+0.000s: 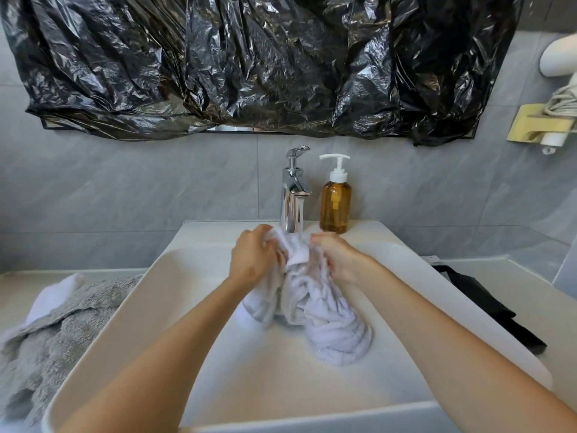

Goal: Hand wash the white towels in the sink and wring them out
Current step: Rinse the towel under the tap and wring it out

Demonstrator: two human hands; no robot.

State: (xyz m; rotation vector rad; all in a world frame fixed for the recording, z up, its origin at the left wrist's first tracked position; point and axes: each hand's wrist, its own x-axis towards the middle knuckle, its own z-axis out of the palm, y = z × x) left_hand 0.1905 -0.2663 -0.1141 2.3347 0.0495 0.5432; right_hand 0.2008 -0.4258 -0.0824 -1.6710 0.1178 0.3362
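Head view: both hands over the sink point(162, 295). Left hand point(254, 256) and right hand point(338, 260) bunched tight on the white towel point(315, 310), fingers curled shut. Tap point(293, 189) running just past the fingertips. Towel hanging below the fingers into the basin.

Wet white terry towel point(315, 303), glossy white sink point(150, 295), mirror-bright chrome faucet point(293, 195), crinkled shiny black plastic sheet point(249, 64).

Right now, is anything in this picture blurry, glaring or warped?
Head view: the bunched white towel and both hands (left hand, right hand) look motion-smeared; the crinkled black plastic sheet throws bright glare; wide-angle distortion bows the white sink rim.
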